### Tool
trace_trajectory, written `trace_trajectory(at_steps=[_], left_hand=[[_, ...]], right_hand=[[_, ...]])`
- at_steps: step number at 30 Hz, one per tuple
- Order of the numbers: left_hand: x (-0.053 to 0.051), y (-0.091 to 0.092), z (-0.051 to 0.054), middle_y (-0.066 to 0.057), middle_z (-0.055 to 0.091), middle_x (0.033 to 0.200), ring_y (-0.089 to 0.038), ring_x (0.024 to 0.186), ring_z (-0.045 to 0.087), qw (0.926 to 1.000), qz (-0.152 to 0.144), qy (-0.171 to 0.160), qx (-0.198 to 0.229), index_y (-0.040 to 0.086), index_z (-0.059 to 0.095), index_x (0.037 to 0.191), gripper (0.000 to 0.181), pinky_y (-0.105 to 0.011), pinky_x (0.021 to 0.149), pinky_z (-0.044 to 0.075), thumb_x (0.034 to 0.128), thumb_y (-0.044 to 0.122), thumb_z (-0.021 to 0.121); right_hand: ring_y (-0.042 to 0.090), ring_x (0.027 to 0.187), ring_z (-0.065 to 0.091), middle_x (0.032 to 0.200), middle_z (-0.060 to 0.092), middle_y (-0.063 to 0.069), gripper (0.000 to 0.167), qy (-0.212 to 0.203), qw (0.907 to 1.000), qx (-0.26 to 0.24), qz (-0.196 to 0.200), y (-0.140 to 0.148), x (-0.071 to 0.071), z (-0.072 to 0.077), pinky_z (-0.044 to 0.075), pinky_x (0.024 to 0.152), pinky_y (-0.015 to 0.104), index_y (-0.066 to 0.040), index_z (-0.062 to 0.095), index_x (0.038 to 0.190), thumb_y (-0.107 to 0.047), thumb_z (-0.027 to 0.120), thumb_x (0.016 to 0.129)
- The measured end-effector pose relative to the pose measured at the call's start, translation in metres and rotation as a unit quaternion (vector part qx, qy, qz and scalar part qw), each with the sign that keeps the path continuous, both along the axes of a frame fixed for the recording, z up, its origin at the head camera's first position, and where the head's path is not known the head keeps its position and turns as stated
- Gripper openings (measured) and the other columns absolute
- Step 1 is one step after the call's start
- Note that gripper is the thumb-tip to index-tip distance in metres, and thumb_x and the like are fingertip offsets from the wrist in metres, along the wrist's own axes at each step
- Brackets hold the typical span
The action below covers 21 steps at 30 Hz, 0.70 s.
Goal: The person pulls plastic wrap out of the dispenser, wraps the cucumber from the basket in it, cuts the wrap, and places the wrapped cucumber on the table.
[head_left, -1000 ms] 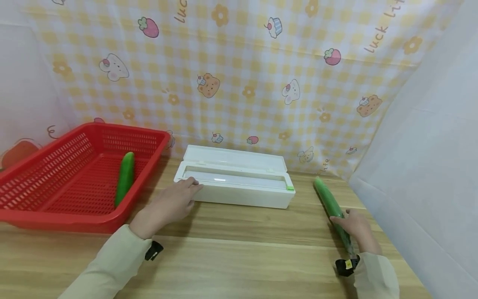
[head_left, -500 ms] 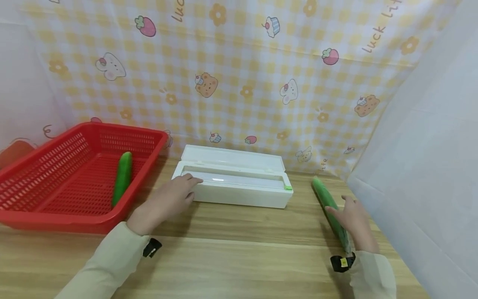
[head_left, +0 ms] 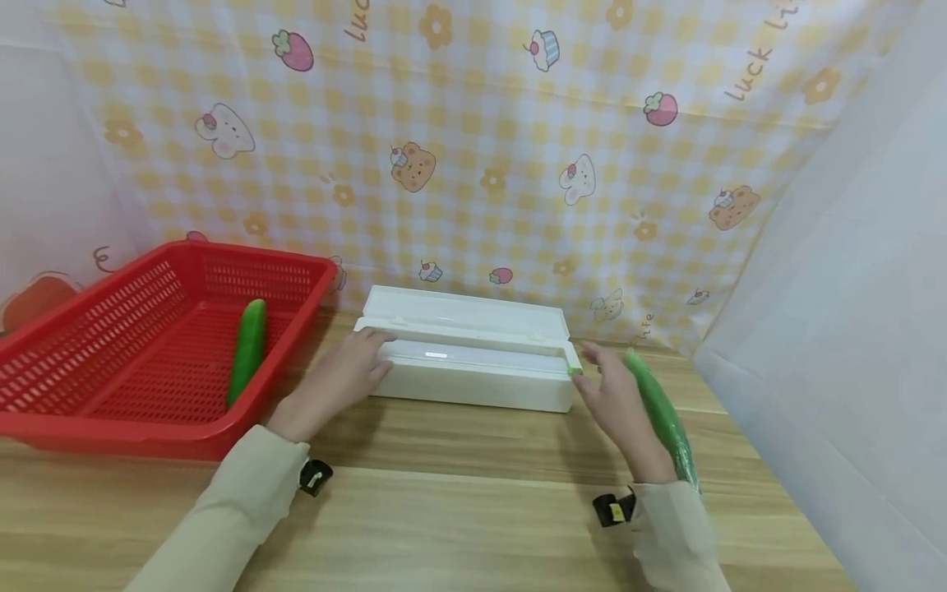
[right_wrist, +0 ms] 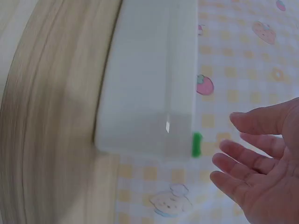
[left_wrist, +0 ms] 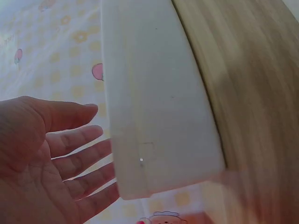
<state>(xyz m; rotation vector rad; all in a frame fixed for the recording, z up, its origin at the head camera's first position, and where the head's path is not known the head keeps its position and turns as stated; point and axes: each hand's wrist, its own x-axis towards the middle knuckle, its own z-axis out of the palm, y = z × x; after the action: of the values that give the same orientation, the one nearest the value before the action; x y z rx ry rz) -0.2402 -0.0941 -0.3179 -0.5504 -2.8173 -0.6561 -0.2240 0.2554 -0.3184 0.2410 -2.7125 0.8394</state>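
Observation:
A white cling film dispenser (head_left: 473, 386) stands at the back of the table with its lid (head_left: 466, 312) raised. A small green slider (right_wrist: 196, 144) sits at its right end. My left hand (head_left: 344, 374) is at the dispenser's left end, fingers loosely extended and thumb apart from them in the left wrist view; whether the fingertips touch the box I cannot tell. By the right end, my right hand (head_left: 614, 395) holds nothing, its fingers spread near the slider. A cucumber (head_left: 666, 415) in clear film lies right of that hand, partly hidden by the forearm.
A red plastic basket (head_left: 222, 432) stands on the left, with one green cucumber (head_left: 247, 349) inside. Behind the dispenser hangs a yellow checked cloth (head_left: 488, 222), and a white panel (head_left: 836, 329) borders the wooden table (head_left: 473, 510) on the right.
My right hand has left the wrapped cucumber and moved left to the dispenser's right end. My left hand has shifted slightly along the dispenser's left end. The wrapped cucumber stays on the table.

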Motion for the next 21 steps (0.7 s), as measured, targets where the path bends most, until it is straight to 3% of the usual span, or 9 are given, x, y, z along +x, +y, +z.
trace_trajectory(at_steps=[4,11,21], left_hand=[[-0.008,-0.005,-0.007,-0.02,0.052,0.131,-0.038,0.122,0.045,0.9999,0.008,0.001,0.011,-0.001,0.051,0.129,0.04,-0.053,0.101,0.036,0.0919,0.015,0.057],[-0.018,-0.011,-0.016,-0.019,0.059,0.117,-0.039,0.112,0.048,0.9995,0.011,0.015,0.025,0.002,0.063,0.115,0.029,-0.055,0.095,0.035,0.0895,0.016,0.06],[-0.024,-0.013,-0.019,-0.018,0.061,0.109,-0.037,0.111,0.046,0.9967,0.009,-0.003,0.08,0.004,0.069,0.095,0.016,-0.053,0.097,0.03,0.0899,0.016,0.059]], right_hand=[[0.041,0.122,0.043,0.129,0.05,0.024,0.034,-0.008,0.9995,0.027,0.016,-0.016,-0.011,-0.009,0.037,0.1,0.054,0.002,0.053,0.124,-0.01,0.056,0.092],[0.043,0.12,0.039,0.125,0.055,0.018,0.027,-0.032,0.9978,0.056,-0.015,-0.023,-0.023,-0.016,0.027,0.099,0.06,-0.005,0.062,0.117,-0.016,0.054,0.094],[0.042,0.12,0.039,0.116,0.058,0.021,0.019,-0.046,0.9989,0.011,0.004,-0.017,-0.031,-0.018,0.022,0.103,0.06,-0.004,0.068,0.101,-0.015,0.056,0.092]])
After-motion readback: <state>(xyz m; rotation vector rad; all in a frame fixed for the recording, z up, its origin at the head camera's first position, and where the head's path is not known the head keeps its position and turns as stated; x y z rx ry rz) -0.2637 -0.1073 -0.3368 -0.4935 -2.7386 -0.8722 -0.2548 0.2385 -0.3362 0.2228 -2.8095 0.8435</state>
